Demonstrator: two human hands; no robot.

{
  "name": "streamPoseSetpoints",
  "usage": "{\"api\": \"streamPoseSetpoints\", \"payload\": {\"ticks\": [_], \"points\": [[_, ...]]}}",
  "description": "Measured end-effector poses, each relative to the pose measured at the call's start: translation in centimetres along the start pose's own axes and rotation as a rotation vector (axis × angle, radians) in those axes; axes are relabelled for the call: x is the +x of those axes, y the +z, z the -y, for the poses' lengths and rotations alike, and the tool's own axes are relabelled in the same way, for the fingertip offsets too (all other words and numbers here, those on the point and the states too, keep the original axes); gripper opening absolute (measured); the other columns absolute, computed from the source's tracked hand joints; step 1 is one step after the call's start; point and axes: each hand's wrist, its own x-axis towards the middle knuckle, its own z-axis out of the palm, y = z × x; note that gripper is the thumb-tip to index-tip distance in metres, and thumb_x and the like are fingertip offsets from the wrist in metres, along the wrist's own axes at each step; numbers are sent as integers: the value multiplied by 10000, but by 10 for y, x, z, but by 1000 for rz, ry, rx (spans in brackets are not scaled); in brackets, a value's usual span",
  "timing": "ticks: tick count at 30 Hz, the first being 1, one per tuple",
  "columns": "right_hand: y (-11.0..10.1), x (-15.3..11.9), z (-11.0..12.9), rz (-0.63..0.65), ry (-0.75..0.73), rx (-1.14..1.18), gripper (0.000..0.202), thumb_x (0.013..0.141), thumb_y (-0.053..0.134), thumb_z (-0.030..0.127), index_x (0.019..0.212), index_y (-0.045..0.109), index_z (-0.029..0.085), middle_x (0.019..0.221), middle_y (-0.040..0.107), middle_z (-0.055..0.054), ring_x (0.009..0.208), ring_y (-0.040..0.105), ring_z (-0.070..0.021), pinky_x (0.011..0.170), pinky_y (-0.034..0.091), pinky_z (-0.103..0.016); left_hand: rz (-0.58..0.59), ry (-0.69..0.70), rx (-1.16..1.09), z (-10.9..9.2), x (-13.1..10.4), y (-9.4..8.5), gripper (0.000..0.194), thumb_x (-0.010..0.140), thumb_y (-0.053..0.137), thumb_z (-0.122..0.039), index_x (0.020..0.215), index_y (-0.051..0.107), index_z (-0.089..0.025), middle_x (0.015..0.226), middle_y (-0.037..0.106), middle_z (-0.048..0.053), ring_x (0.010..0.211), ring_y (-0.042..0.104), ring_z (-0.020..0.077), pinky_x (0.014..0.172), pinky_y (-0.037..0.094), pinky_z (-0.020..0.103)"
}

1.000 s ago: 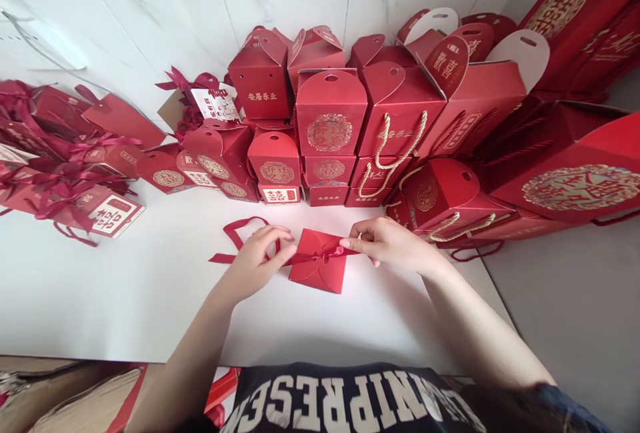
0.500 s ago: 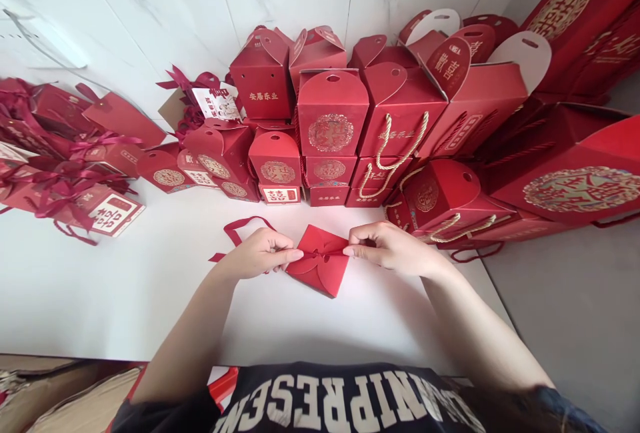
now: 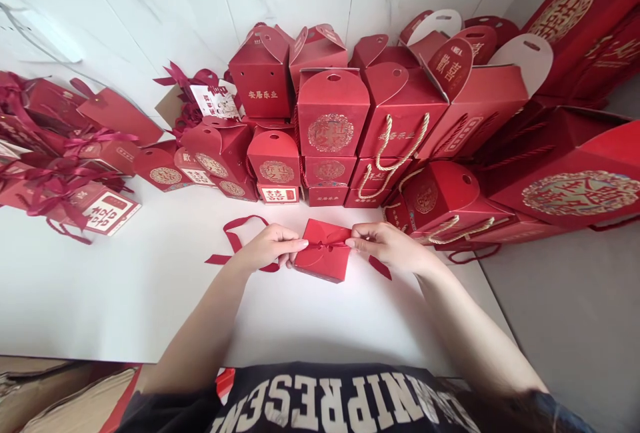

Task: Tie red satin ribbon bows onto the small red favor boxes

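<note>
A small red box [image 3: 325,264] with folded petal flaps lies at the middle of the white table, tilted a little. A dark red ribbon [image 3: 233,236] crosses its top, with a knot or twist at the centre. My left hand [image 3: 273,246] is closed at the box's left edge, pinching the ribbon between thumb and fingers; a loose length curls on the table behind and left of it. My right hand [image 3: 377,243] pinches the ribbon at the right edge, and a short ribbon tail shows below its fingers.
Stacked red gift boxes [image 3: 333,133] line the wall behind the hands. Larger red boxes [image 3: 575,179] stand at the right. Ribbon-tied boxes [image 3: 107,209] are piled on the left of the white table [image 3: 125,299]. Brown cardboard [image 3: 75,406] lies below the table's front edge at left.
The small box has turned and shifted slightly right and away from me. Both hands still pinch the ribbon. A ribbon tail now shows under my right hand.
</note>
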Motion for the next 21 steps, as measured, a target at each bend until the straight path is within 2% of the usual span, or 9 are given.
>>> {"api": "streamPoseSetpoints", "payload": {"ticks": [2,5,9,12,15,16,18,20,21], "points": [[0,1,-3,14,-4,49,398,937,495,517,700,507,198,651,397,39,611,377,-118,584,295,-250,12,-27,-66,4,2,0,416,824,625,-468,528,612,-175,444,542,12,455,541,128,549,463,249],[1,3,-7,48,9,147,403,929,503,537,723,530,192,675,414,36,621,373,-118,597,294,-253,72,-57,-147,7,1,-4,385,832,628,-455,568,650,-176,509,613,38,490,577,137,603,497,265],[2,3,-9,66,15,211,408,924,513,548,764,593,181,686,450,31,628,384,-121,610,296,-259,247,-70,-172,6,-7,-19,337,822,645,-480,719,743,-174,617,692,91,580,659,195,650,535,318],[2,4,-9,72,3,220,407,925,523,539,776,619,172,705,495,21,652,411,-128,630,303,-263,365,-47,-134,4,-11,-31,343,797,675,-502,818,786,-178,633,697,116,572,652,223,616,545,357],[1,6,-9,82,-7,238,402,924,529,534,785,621,168,733,534,12,674,434,-130,654,315,-266,316,105,-42,1,-8,-35,312,745,737,-494,771,810,-192,732,702,130,625,643,213,603,547,341],[1,7,-9,82,-13,243,403,923,531,536,785,620,168,731,532,14,675,435,-129,657,316,-265,268,194,-17,1,-5,-34,290,730,757,-481,748,812,-197,824,712,140,712,659,224,660,556,347],[2,8,-10,82,-27,251,405,919,536,540,780,613,168,726,522,19,672,429,-124,655,316,-262,188,382,3,0,5,-30,245,724,779,-448,727,812,-205,1075,703,157,1000,649,278,876,532,396],[2,9,-10,79,-32,262,412,913,543,547,760,593,168,716,512,25,659,419,-118,644,311,-259,178,513,-40,1,17,-23,205,759,764,-414,751,814,-215,1240,667,151,1259,528,325,1070,402,470],[2,10,-10,78,-33,266,417,910,545,552,753,586,168,710,508,27,651,414,-116,637,308,-258,196,547,-74,2,22,-20,185,784,748,-396,775,814,-224,1251,671,143,1321,479,327,1118,339,496]]}}
